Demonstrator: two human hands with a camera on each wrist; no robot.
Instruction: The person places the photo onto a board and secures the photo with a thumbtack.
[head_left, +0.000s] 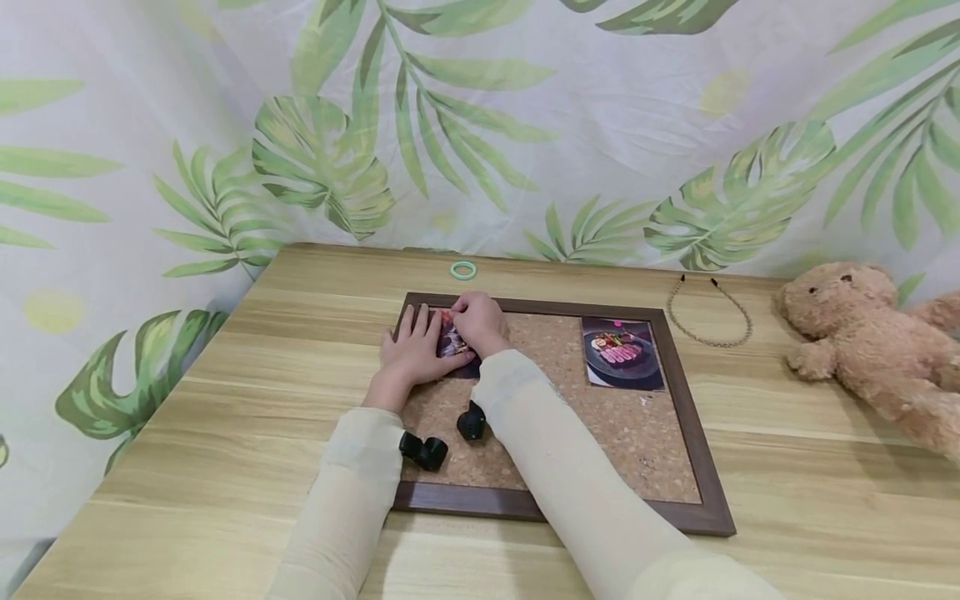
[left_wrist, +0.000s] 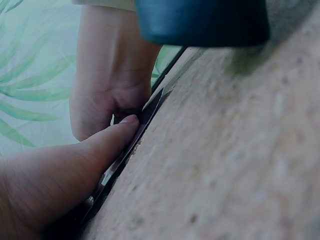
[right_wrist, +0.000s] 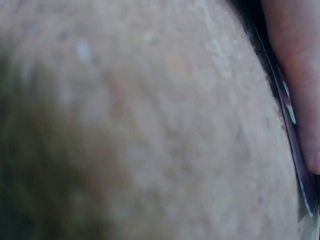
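My left hand (head_left: 415,354) lies with fingers spread over a dark printed photo (head_left: 452,342) on the upper left of a framed cork board (head_left: 547,375). Its thumb (left_wrist: 107,142) stretches along the photo's lower part and presses on it. At the photo's upper edge my right hand (head_left: 480,323) has its fingers curled and the tips pinched together; the small thing between them is hidden. In the right wrist view, a thumb (right_wrist: 300,80) rests by the photo's edge (right_wrist: 295,150). A second photo (head_left: 624,367), of food on a plate, hangs under a pink pin (head_left: 617,322) at the board's upper right.
Beyond the board lie a mint-green ring (head_left: 463,270) and a thin headband (head_left: 708,340). A brown teddy bear (head_left: 870,342) lies at the right. Black wrist cameras (head_left: 431,454) sit under both forearms, low over the cork. A leaf-printed curtain (head_left: 480,125) hangs behind the table (head_left: 225,467).
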